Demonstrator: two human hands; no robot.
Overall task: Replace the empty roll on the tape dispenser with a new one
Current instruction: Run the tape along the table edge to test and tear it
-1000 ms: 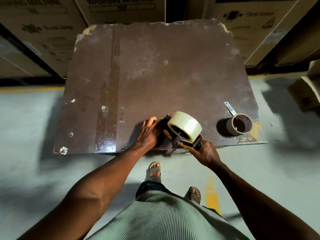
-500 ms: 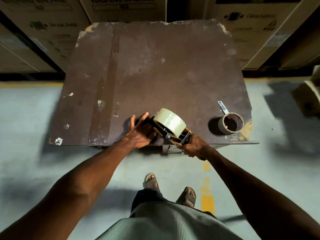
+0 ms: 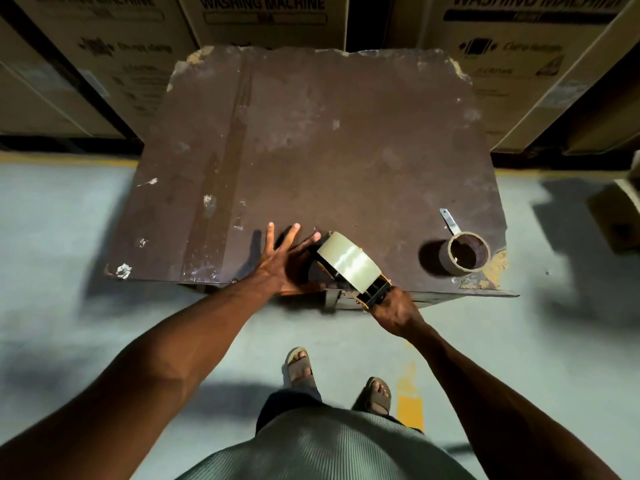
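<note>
A worn brown table point(image 3: 311, 140) with chipped edges stands on a pale grey floor point(image 3: 69, 237). Beyond the hands, cardboard boxes point(image 3: 263, 15) marked "WASHING MACHINE" line the back. Hard shadows fall across the floor.

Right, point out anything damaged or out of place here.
The brown tabletop is chipped along its far edge and worn pale at the near right corner, beside the empty cardboard tape core. Nothing has spilled.

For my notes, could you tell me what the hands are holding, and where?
Right hand grips the tape dispenser by its handle; left hand is open against its front.
</note>
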